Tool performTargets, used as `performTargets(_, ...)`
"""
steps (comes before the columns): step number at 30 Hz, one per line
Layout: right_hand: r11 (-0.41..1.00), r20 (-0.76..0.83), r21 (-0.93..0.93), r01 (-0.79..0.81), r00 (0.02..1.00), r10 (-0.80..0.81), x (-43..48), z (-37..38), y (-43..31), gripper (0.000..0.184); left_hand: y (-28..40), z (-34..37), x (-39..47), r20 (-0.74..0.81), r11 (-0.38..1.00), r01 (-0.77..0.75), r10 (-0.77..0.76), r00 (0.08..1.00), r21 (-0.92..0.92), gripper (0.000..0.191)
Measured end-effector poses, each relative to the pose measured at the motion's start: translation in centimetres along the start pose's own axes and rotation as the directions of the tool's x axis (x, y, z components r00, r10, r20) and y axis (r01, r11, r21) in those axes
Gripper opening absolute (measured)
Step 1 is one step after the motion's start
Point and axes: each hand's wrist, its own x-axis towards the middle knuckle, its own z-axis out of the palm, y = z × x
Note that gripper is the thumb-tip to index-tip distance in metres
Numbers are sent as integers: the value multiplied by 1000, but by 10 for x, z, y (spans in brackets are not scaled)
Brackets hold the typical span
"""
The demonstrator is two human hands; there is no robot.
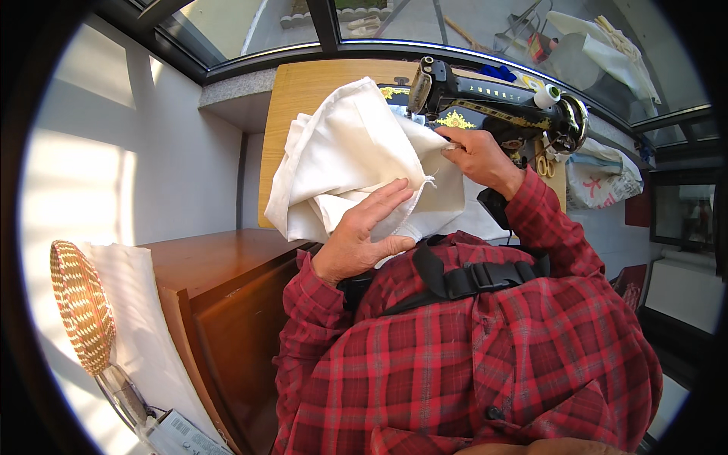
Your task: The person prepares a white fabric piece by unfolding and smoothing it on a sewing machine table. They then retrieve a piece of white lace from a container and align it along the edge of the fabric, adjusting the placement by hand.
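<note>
White fabric (341,148) with stitched edges lies bunched over the left part of a wooden sewing table (301,77) and hangs towards my lap. My right hand (483,156) pinches an edge of it between thumb and fingers, just in front of the needle end of a black sewing machine (483,94) with gold decoration. Lower and further left, my left hand (372,227) rests on the cloth with its fingers spread, beside a seam that ends in loose threads (429,180). A spool of white thread (547,96) stands on top of the machine near the handwheel (574,124).
Yellow-handled scissors (545,165) lie at the table's right side, near a printed white sack (603,176). A brown wooden cabinet (222,259) stands at the left, with a woven fan-like item (82,307) beyond it. Window frames (256,57) run behind the table.
</note>
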Motion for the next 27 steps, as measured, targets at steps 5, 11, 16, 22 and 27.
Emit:
performTargets(5, 974, -263, -204, 102, 952, -155, -9, -7, 8, 25, -26, -29, -19, -190, 953, 38, -99, 977, -301, 30)
performTargets(11, 909, 62, 343, -238, 971, 231, -22, -15, -21, 53, -73, -84, -70, -769, 727, 576, -105, 631, 373, 49)
performTargets(16, 830, 511, 127, -543, 753, 414, -5, 16, -37, 79, -119, -81, -82, -799, 610, 695, -161, 579, 380, 63)
performTargets(22, 905, 386, 197, -377, 878, 282, 12, 35, -48, 26, -142, -93, -93, -827, 725, 671, -276, 490, 156, 50)
performTargets(27, 986, 88, -26, 165, 983, -162, 28, 4, -78, 17, -158, -86, -97, -819, 830, 557, -336, 466, -23, 47)
